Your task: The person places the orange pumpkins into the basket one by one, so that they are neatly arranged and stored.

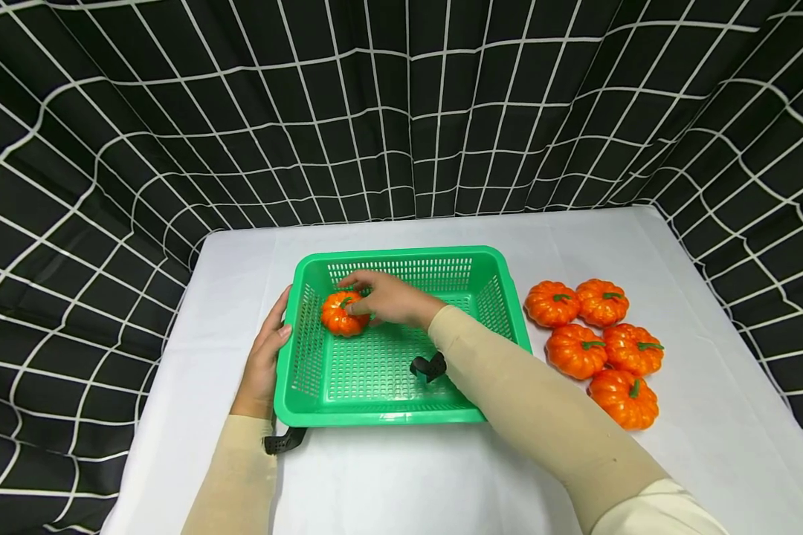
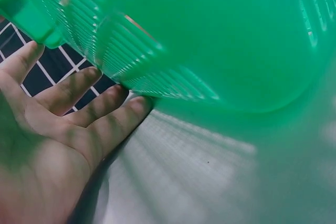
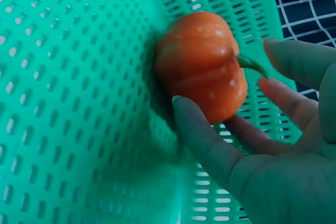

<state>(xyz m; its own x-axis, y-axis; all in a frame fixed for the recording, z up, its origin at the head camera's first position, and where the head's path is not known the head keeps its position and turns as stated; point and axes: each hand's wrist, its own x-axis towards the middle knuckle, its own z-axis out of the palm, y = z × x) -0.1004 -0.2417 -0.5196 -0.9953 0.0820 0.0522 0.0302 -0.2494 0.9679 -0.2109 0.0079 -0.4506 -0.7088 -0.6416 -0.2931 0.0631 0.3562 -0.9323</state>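
Note:
A small orange pumpkin with a green stem sits at the left end of a green plastic basket. Around it spreads my right hand, reaching in from the right. In the right wrist view the thumb lies against the pumpkin, while the other fingers stand loosely apart near the stem, not closed round it. Outside the basket's left wall is my left hand. The left wrist view shows its fingers extended, with the tips against the slotted wall.
Several more orange pumpkins lie grouped on the white tablecloth, right of the basket. A black cloth with a white grid hangs behind and at both sides. Black straps show by the wrists.

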